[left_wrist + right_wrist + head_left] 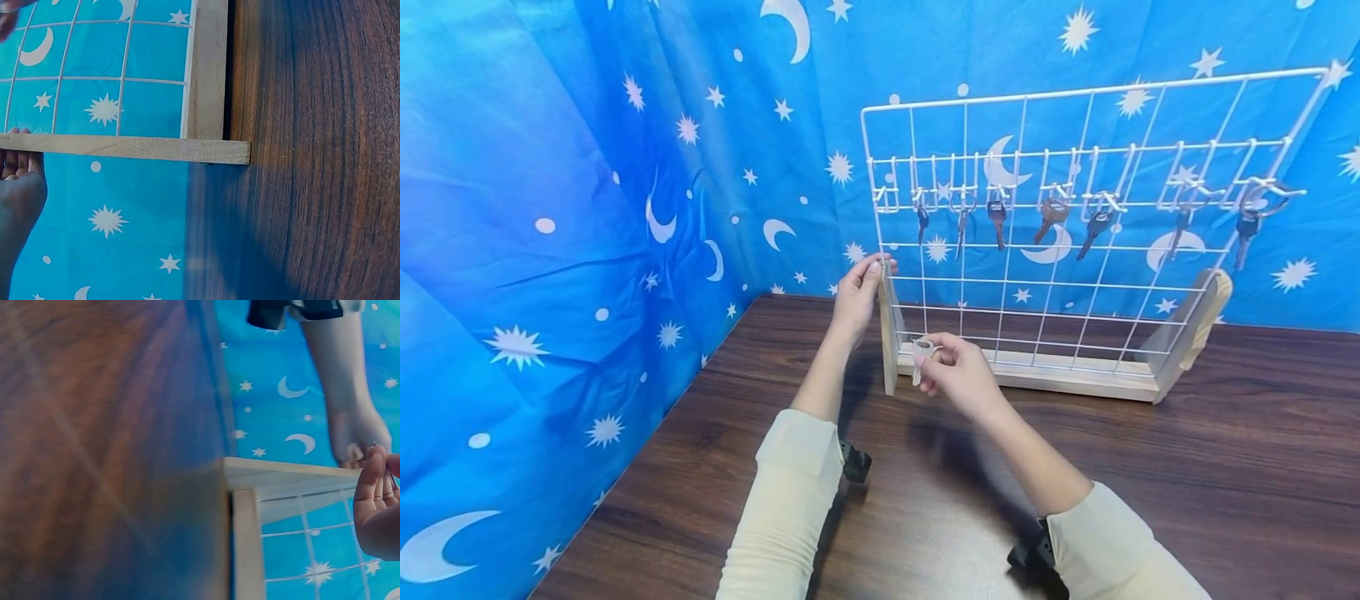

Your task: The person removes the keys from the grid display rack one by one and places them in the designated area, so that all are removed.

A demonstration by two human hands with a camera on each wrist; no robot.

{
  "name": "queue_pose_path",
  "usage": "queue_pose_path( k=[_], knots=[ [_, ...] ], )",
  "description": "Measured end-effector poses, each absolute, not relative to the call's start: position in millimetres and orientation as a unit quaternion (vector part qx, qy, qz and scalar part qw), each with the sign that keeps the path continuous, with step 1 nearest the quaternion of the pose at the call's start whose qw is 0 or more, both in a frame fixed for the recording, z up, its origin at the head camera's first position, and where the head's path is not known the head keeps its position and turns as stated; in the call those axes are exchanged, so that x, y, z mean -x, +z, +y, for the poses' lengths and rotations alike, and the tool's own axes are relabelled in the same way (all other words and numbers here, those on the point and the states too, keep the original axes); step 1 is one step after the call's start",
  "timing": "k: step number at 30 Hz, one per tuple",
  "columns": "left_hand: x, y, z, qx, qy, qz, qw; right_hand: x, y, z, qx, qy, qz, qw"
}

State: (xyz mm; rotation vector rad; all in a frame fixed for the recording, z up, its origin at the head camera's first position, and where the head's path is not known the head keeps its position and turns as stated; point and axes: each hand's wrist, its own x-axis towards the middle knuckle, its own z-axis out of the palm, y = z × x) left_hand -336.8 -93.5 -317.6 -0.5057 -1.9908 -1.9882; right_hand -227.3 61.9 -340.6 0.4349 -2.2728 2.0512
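Observation:
A white wire grid rack [1045,283] with a wooden stand stands on the table. At its left end my left hand [855,298] grips the top of the wooden side piece [889,333]; in the left wrist view its fingers [24,164] lie behind that wood. My right hand [961,373] pinches a silver key [922,353] between thumb and fingers, low in front of the grid's left part. Only a thin sliver of the key shows in the right wrist view. Several keys hang from hooks across the grid, among them a bronze-coloured key [1052,215] and a dark-headed key [1097,223].
The dark wood-grain table [1262,467] runs beneath the rack. A blue cloth [587,250] with moons and stars hangs behind and to the left. White hooks, including an end hook [1292,192], jut forward from the grid. The right wooden side piece [1195,325] slants.

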Motion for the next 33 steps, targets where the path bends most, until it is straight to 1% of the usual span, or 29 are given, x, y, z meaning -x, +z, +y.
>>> queue_pose_path(
  k=[18, 28, 33],
  knots=[
    [339, -319, -93, 0.176, -0.694, -0.685, 0.134, 242, -383, 55, -0.069, 0.705, -0.7, -0.096],
    [339, -319, -93, 0.176, -0.691, -0.688, 0.135, 240, -394, 47, -0.015, 0.673, -0.72, -0.166],
    [338, -318, -94, 0.177, -0.692, -0.687, 0.134, 240, -396, 47, -0.001, 0.658, -0.729, -0.186]
  ],
)
